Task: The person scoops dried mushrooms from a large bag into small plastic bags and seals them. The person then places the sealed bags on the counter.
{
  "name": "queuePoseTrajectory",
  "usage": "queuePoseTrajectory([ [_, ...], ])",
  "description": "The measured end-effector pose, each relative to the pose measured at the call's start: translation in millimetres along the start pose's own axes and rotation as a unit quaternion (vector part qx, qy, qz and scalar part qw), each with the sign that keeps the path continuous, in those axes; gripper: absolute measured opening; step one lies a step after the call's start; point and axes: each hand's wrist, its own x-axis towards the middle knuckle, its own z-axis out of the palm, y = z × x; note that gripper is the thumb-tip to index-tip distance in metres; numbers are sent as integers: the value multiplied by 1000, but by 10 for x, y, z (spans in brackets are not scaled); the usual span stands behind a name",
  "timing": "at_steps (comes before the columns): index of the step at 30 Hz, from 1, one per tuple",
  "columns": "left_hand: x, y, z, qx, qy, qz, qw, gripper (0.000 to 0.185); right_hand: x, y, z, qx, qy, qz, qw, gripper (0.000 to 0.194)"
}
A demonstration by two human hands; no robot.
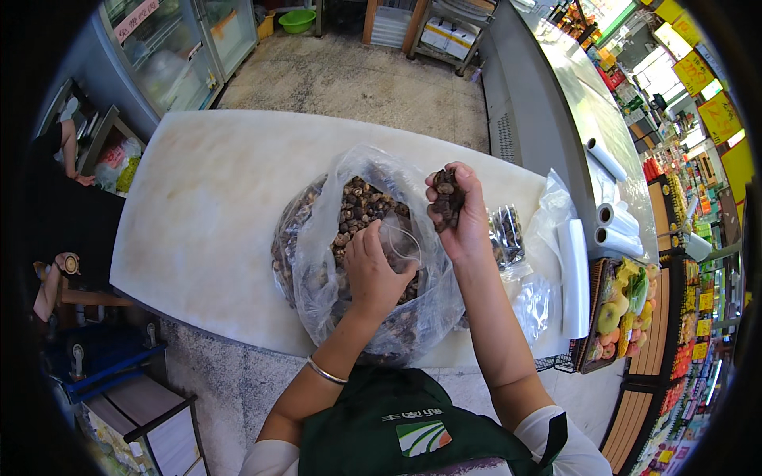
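A large clear plastic sack (315, 250) stands on the table with its mouth spread wide. Inside lie many small dark brown dried mushrooms (363, 208). Over that mouth my left hand (376, 271) grips a small clear plastic bag (400, 238), thumb and fingers spread at its rim. My right hand (461, 214) is raised at the sack's right side, closed around a handful of dried mushrooms (446, 199). Just beyond my right forearm is a small clear packet (506, 235) with dark contents that look like the same mushrooms.
The pale tabletop (196, 220) extends left. At right lie loose clear bags (550, 208), a plastic bag roll (574, 279) and a fruit basket (619, 315). More rolls (619, 229) rest on the metal counter (586, 89). Another person (77, 220) in black is beyond the left edge.
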Motion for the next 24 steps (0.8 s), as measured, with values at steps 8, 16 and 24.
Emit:
queuePoseTrajectory([
  [8,20,48,154,23,13,4,1000,93,-109,73,-195,70,-56,20,996,15],
  [16,-31,79,172,-82,21,20,996,91,-279,-16,-7,-71,-73,-45,994,15],
  [24,-203,20,-61,-268,18,-8,963,95,-846,-571,337,-549,-165,-256,778,10],
])
